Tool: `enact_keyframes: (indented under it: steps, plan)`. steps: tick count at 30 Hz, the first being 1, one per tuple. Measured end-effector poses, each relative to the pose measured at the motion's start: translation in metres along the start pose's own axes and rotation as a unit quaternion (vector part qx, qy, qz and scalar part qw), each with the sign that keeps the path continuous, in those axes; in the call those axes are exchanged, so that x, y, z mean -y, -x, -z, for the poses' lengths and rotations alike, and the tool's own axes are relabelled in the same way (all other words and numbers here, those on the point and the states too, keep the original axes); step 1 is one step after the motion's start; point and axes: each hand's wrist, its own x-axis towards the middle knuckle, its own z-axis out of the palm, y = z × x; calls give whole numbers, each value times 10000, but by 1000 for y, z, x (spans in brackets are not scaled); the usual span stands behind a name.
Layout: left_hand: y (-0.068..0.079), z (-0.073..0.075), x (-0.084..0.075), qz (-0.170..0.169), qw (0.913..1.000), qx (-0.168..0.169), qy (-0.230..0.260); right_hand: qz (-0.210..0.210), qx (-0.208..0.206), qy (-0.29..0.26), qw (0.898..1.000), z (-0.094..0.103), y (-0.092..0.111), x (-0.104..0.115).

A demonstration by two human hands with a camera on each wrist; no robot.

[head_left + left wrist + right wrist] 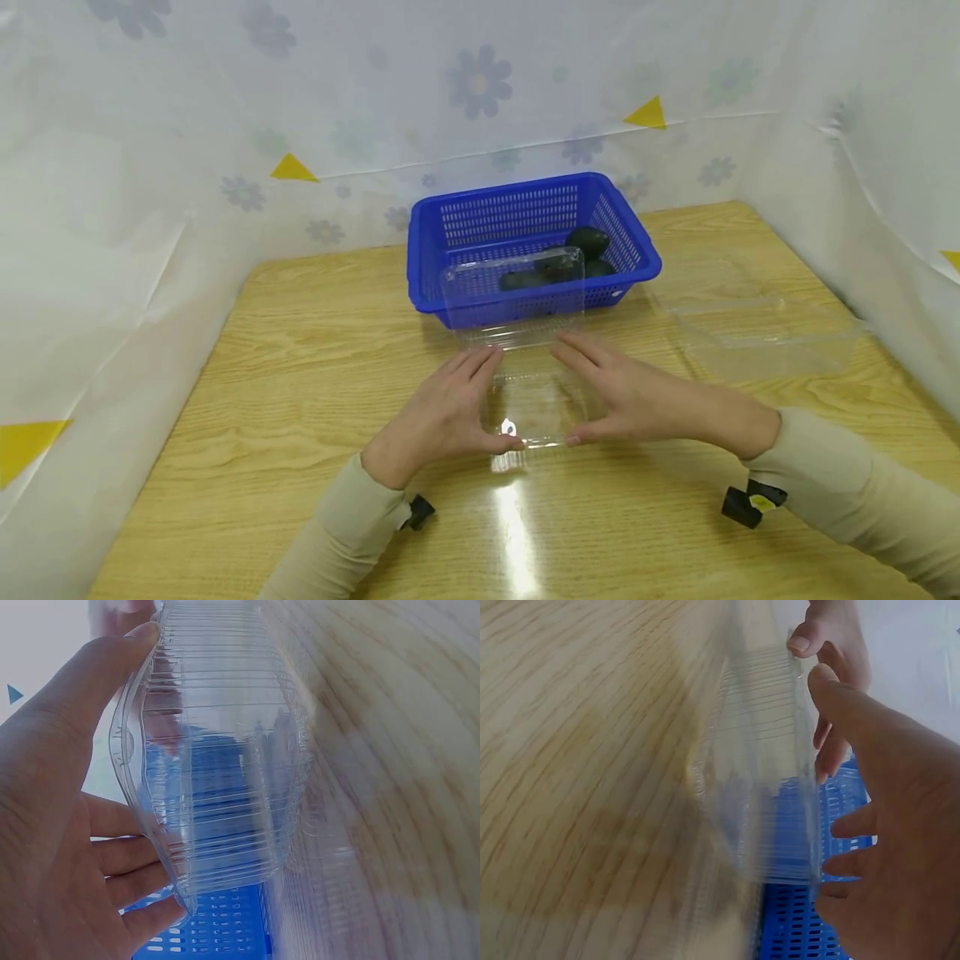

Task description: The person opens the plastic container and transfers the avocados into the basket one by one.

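Note:
A clear plastic clamshell container (536, 408) lies on the table between the two hands, its lid (480, 304) raised toward the back. My left hand (446, 408) holds the container's left side, thumb at the front corner and fingers toward the hinge. In the left wrist view, the container's ribbed wall (225, 750) faces the camera, with that thumb at the rim. Along the right side, my right hand (637, 396) has its thumb near the front corner and its fingers extended toward the hinge. The right wrist view shows its fingertips (847, 825) close beside the rim.
Behind the lid stands a blue perforated basket (423, 267) with several dark green avocado-like items (588, 242) inside. More clear plastic containers (772, 342) lie at the table's right. A pale flowered sheet (480, 83) surrounds the wooden table (322, 350) at the back and sides.

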Motion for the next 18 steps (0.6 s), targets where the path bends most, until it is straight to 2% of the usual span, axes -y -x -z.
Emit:
enact_keyframes:
  steps: [18]
  plan:
    - [1, 0, 2, 54, 9999, 34, 104, 166, -186, 351, 9991, -10, -2, -5]
